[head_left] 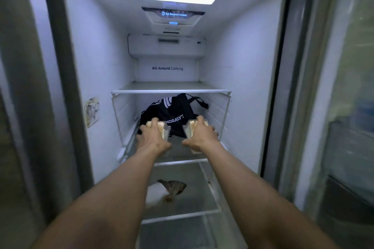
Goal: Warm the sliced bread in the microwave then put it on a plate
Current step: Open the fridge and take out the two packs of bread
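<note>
Now we reach both arms into the open fridge | our left hand grips one pack of sliced bread, fingers curled over it | our right hand grips a second pack | both at the middle shelf front edge, before a black bag

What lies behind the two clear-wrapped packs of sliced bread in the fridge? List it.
A black fabric bag with white lettering slumps behind the left pack and right pack, held by the left hand and right hand. The bag's contents and lower part are hidden.
</note>
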